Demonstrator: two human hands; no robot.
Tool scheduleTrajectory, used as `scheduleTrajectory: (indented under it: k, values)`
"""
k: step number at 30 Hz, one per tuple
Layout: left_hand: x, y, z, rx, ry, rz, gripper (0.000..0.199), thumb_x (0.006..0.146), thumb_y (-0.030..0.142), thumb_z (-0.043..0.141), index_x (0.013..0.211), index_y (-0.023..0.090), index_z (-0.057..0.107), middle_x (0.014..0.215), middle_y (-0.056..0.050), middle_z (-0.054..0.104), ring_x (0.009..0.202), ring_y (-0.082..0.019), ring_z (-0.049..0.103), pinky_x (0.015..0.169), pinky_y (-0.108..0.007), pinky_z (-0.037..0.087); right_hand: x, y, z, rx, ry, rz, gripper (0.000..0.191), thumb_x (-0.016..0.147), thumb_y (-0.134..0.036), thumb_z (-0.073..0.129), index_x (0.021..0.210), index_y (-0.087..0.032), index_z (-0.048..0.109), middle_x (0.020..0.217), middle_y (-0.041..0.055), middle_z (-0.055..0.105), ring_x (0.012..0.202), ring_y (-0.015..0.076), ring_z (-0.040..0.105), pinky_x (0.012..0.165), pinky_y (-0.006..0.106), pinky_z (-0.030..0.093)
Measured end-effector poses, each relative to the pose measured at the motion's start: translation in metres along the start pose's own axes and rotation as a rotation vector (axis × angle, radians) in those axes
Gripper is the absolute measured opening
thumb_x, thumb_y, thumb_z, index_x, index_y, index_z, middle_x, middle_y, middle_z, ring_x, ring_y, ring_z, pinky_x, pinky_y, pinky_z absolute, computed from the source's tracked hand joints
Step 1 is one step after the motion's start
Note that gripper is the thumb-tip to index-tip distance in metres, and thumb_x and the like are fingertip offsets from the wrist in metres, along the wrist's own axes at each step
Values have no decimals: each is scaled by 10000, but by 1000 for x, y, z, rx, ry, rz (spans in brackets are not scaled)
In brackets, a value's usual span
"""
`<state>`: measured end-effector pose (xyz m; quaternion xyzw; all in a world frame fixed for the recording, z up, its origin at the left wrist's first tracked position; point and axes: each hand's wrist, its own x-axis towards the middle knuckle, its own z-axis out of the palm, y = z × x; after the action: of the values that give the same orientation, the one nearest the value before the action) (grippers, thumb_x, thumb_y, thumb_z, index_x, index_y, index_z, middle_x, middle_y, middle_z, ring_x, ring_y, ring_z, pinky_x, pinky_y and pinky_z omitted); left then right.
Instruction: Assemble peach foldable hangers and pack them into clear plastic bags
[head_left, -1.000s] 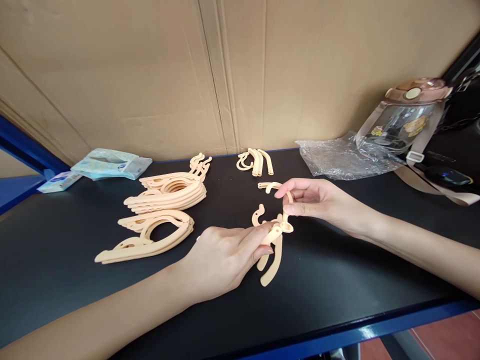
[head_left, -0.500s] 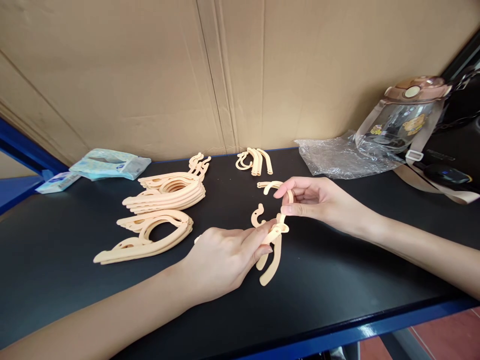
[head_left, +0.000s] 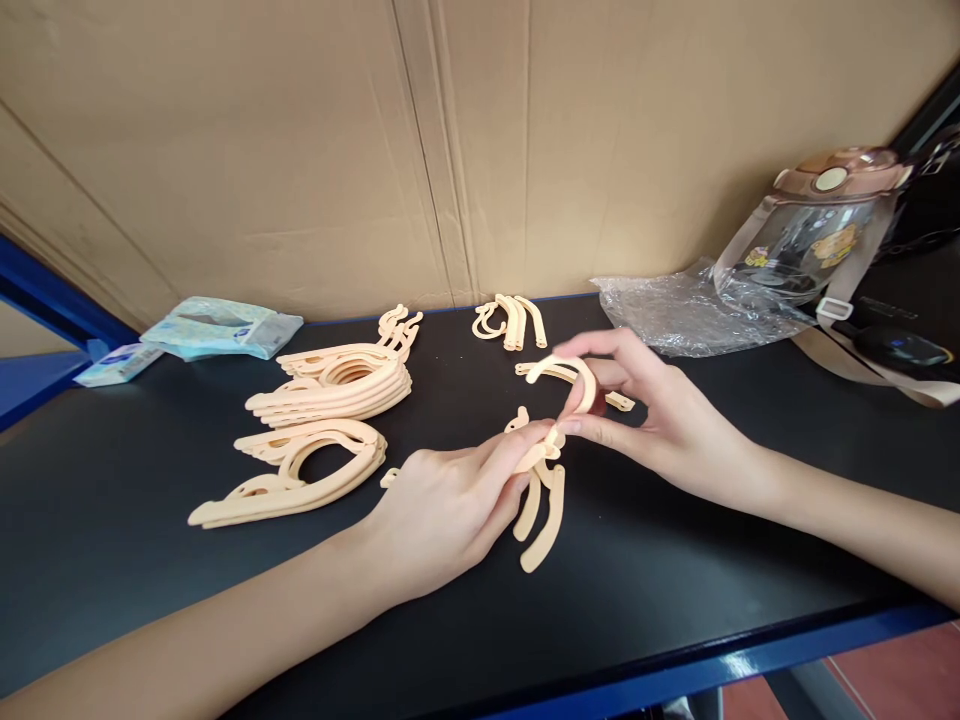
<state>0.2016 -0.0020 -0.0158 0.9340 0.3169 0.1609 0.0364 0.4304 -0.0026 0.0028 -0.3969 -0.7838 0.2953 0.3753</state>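
Note:
Between the thumb and fingers of my left hand point(head_left: 450, 510) is a cream plastic hanger piece point(head_left: 534, 458), partly covered by the fingers. My right hand point(head_left: 645, 410) grips a curved cream hanger hook point(head_left: 586, 385), its lower end meeting the piece in my left hand. Whether the two are joined I cannot tell. Under and in front of the hands lie loose curved hanger arms point(head_left: 546, 530). Another small hook piece point(head_left: 517, 420) lies just behind my left fingers. Past my right fingers rests a longer hanger arm point(head_left: 622, 402), mostly hidden.
Stacked folding hangers point(head_left: 330, 400) lie on the black table point(head_left: 675, 590) at left. More loose hooks and arms point(head_left: 514, 322) sit near the cardboard wall. A tissue pack point(head_left: 221, 328) is back left; clear plastic wrap point(head_left: 660, 310) and a strapped water bottle point(head_left: 795, 240) are back right.
My right hand has turned the hook, so its curve now opens to the left and stands higher. My left hand has shifted slightly left, still holding its piece.

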Motion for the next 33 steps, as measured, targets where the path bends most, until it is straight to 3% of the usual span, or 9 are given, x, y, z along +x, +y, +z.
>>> scheduleTrajectory:
  k: [3,6,10,14,16,19,23,29,33]
  values:
    - [0,2,-5,-190,-28,-132,313,973,227,337,1286,216,353,817,16,675,608,-136,636,511,-220,430,0,4,-3,-112,68,-52,482,939,-357,532,1358,-283,304,826,-11,630,754,174,600,775,331,475]
    - [0,5,-9,-526,-66,-314,233,974,274,356,1204,246,384,778,35,620,626,-123,594,554,-228,468,6,17,-9,-417,124,-95,321,954,-375,486,1247,-243,476,922,40,640,866,209,594,788,349,469]
    - [7,5,-13,-1045,-116,-513,223,923,334,476,1113,228,426,828,13,578,545,-89,496,372,-161,376,14,41,-15,-855,98,-92,295,937,-383,493,1100,-177,627,1075,114,624,976,275,561,835,409,466]
    - [13,-3,-14,-1352,-153,-647,218,866,271,581,1041,185,484,818,-6,542,600,-96,509,401,-164,456,17,52,-17,-954,5,-45,292,959,-348,438,923,-173,670,948,106,636,882,258,574,802,404,458]
    - [14,-6,-14,-1422,-123,-700,147,886,285,576,964,178,512,806,-8,524,629,-95,517,453,-172,495,17,49,-17,-910,-16,-20,287,968,-306,401,898,-183,649,899,89,648,835,245,586,784,397,444]
    - [13,-9,-14,-1483,-77,-744,208,925,368,539,862,170,527,773,-2,494,655,-96,525,502,-184,528,16,41,-15,-727,-52,-8,294,989,-299,333,959,-189,605,920,75,652,816,220,596,772,362,426]
    - [12,-10,-14,-1541,-41,-763,193,920,341,565,855,160,559,870,-17,542,668,-83,541,514,-177,531,11,28,-10,-548,-127,-29,328,1005,-350,302,895,-204,575,805,29,611,695,161,545,651,288,381]
    - [11,-9,-17,-1480,-8,-790,237,953,393,495,1026,205,620,1025,-50,671,432,-22,447,382,-159,404,7,21,-6,-598,-131,-54,469,947,-514,400,599,-205,457,516,-33,405,471,108,337,510,280,234]
    - [12,-7,-20,-1470,-16,-776,308,936,397,523,1163,226,640,865,-34,707,396,-37,439,390,-176,413,7,22,-6,-624,-134,-68,495,941,-522,409,566,-199,434,496,-32,413,459,98,343,506,277,223]
